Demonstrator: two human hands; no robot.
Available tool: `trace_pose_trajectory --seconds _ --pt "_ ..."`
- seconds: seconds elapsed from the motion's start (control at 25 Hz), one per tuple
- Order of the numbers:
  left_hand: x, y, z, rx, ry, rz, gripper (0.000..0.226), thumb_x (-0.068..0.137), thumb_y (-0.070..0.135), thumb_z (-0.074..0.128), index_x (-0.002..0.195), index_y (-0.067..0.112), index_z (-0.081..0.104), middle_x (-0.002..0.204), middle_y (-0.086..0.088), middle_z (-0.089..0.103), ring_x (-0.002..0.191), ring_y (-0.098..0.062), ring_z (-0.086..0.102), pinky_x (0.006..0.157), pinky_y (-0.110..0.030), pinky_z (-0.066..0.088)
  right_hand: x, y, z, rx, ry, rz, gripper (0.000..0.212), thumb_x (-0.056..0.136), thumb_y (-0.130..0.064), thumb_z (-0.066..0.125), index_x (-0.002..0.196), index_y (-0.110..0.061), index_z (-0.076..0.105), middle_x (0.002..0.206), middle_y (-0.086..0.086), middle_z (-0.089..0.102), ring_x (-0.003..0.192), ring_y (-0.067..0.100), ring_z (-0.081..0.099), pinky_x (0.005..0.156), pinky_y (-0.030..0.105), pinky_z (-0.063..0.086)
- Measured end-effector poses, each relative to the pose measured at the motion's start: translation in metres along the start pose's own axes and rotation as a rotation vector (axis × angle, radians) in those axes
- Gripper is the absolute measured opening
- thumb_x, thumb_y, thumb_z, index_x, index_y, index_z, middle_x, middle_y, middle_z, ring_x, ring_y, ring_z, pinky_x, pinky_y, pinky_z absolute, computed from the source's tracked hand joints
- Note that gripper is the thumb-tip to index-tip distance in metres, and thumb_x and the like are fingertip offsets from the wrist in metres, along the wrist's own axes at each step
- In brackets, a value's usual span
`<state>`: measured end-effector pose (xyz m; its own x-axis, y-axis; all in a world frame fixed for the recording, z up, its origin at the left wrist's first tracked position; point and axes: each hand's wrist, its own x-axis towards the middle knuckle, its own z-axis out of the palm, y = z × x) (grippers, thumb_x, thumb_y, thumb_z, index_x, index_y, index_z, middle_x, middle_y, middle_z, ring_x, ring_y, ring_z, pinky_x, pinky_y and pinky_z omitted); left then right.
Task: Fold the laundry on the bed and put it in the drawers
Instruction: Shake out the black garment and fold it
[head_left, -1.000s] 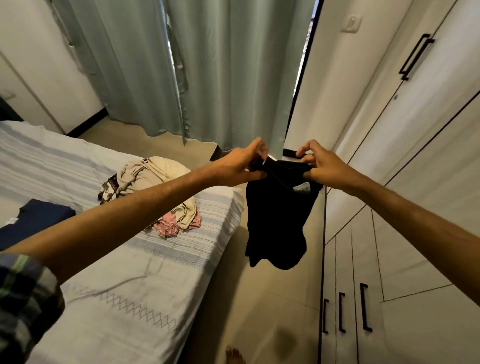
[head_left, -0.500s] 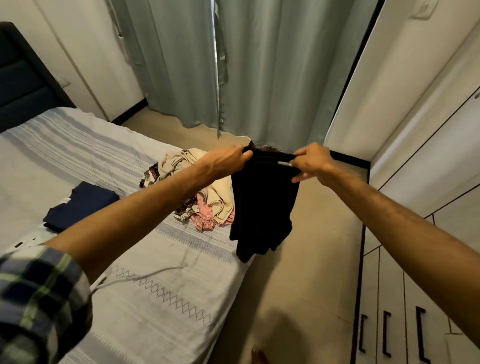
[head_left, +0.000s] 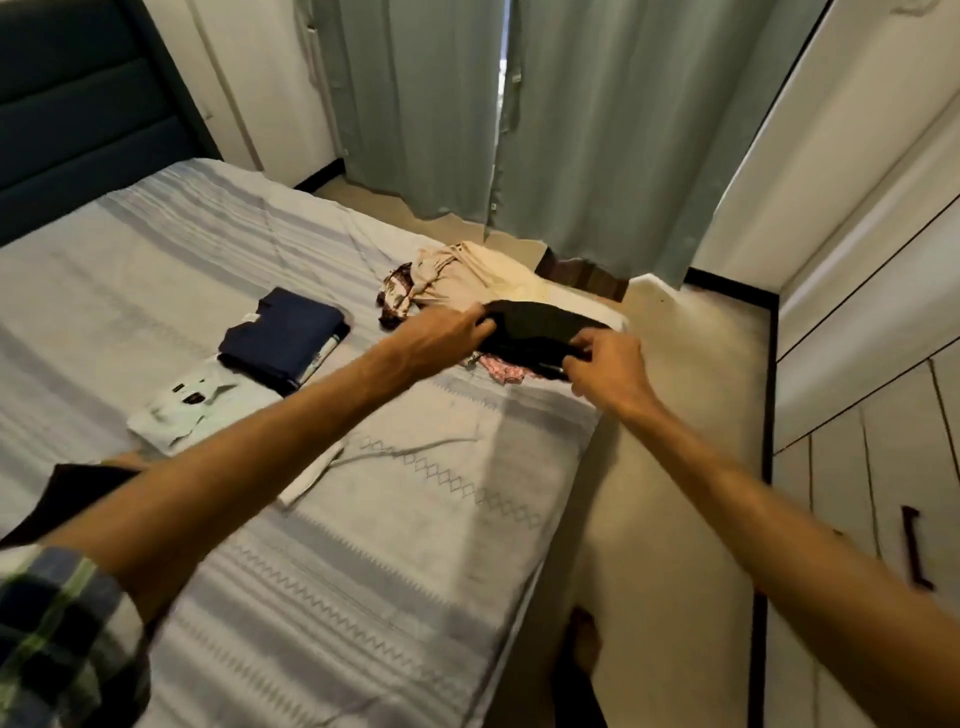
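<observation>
Pale green curtains (head_left: 597, 130), beige floor (head_left: 675, 415), white wardrobe (head_left: 883, 364)

On the bed (head_left: 156, 291), a folded stack (head_left: 283, 338) lies left of the unfolded pile (head_left: 457, 275) near the far corner; curtains (head_left: 597, 130) hang behind, drawers (head_left: 883, 467) stand right of the bed

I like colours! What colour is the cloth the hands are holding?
Black, seen in the head view.
</observation>
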<state>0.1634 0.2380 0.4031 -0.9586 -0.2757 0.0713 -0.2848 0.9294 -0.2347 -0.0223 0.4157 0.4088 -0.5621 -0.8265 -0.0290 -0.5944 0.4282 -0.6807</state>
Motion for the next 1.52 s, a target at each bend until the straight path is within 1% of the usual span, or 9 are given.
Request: trace_pose_trajectory --seconds 0.2,0.4,0.64,0.8,0.92,1.12,1.24,1.4,1.52 --pt "-0.21 0.062 0.214 -0.089 -0.251 0.017 0.053 0.063 0.015 0.092 0.106 0.017 0.061 0.101 -0.009 0.064 0.045 -0.022 0.06 0.037 -0.027 0.032 -0.147 0.076 0.25 -0.224 -0.304 0.077 0.013 0.096 -0.015 0.059 0.106 -0.008 0.064 0.104 0.015 0.065 0.097 0.031 0.063 0.076 0.034 0.04" --pt "-0.42 0.164 0.38 -0.267 -0.58 -0.066 0.075 0.036 0.021 0.1 0.101 0.024 0.064 0.082 0.0 0.065 0.034 -0.015 0.052 0.031 -0.021 0.03 -0.3 0.147 0.447 -0.264 -0.763 0.192 0.022 0.096 -0.019 0.05 0.112 -0.012 0.063 0.114 0.013 0.066 0.101 0.026 0.062 0.074 0.027 0.036" --pt "-0.426 0.147 0.345 -0.396 -0.405 -0.069 0.047 0.077 0.021 0.079 0.114 0.028 0.052 0.095 0.004 0.059 0.046 -0.015 0.054 0.038 -0.026 0.032 -0.29 0.142 0.424 -0.141 -0.94 0.155 0.012 0.084 -0.032 0.056 0.074 -0.028 0.051 0.071 -0.008 0.056 0.069 0.013 0.058 0.062 0.035 0.049" --pt "-0.316 0.091 0.298 -0.691 -0.336 -0.241 0.039 0.095 0.023 0.056 0.129 0.033 0.041 0.098 0.013 0.054 0.064 -0.004 0.049 0.058 -0.028 0.039 -0.177 0.136 0.356 0.016 -1.093 0.231 0.012 0.1 -0.02 0.059 0.098 -0.015 0.069 0.08 -0.002 0.073 0.064 0.009 0.068 0.06 0.026 0.054" --pt "-0.218 0.054 0.307 -0.836 -0.181 -0.354 0.049 0.094 0.021 0.057 0.137 0.034 0.036 0.097 0.008 0.06 0.073 -0.01 0.056 0.063 -0.035 0.048 -0.073 0.158 0.315 0.168 -0.868 0.369 0.017 0.105 -0.025 0.055 0.094 -0.019 0.067 0.085 0.013 0.066 0.072 0.018 0.067 0.062 0.026 0.05" --pt "-0.117 0.044 0.418 -0.925 -0.177 -0.802 0.068 0.093 0.031 0.065 0.152 0.023 0.031 0.15 -0.011 0.041 0.13 -0.036 0.046 0.1 -0.051 0.046 0.04 0.253 0.346 0.578 -0.541 0.751 0.033 0.098 -0.042 0.053 0.117 -0.02 0.067 0.111 0.006 0.073 0.102 0.03 0.069 0.091 0.045 0.053" --pt "-0.141 0.076 0.473 -0.988 -0.286 -1.134 0.056 0.095 0.038 0.067 0.141 0.017 0.044 0.139 -0.015 0.047 0.127 -0.039 0.045 0.103 -0.049 0.042 0.038 0.287 0.375 0.588 -0.475 0.792 0.027 0.099 -0.037 0.06 0.117 -0.019 0.07 0.112 0.008 0.076 0.098 0.032 0.071 0.092 0.047 0.057" --pt "-0.187 0.099 0.487 -1.133 -0.138 -1.185 0.044 0.092 0.063 0.059 0.125 0.034 0.058 0.122 0.004 0.057 0.119 -0.022 0.051 0.103 -0.039 0.045 0.039 0.287 0.381 0.483 -0.403 0.723 0.023 0.096 -0.035 0.071 0.115 -0.023 0.067 0.107 0.003 0.076 0.09 0.023 0.075 0.081 0.038 0.063" --pt "-0.2 0.099 0.479 -1.191 -0.131 -1.193 0.034 0.092 0.055 0.069 0.121 0.039 0.06 0.119 0.009 0.059 0.118 -0.017 0.054 0.102 -0.037 0.047 0.036 0.274 0.388 0.461 -0.423 0.709 0.042 0.091 -0.037 0.078 0.123 -0.022 0.056 0.113 0.005 0.07 0.096 0.024 0.073 0.082 0.038 0.063"
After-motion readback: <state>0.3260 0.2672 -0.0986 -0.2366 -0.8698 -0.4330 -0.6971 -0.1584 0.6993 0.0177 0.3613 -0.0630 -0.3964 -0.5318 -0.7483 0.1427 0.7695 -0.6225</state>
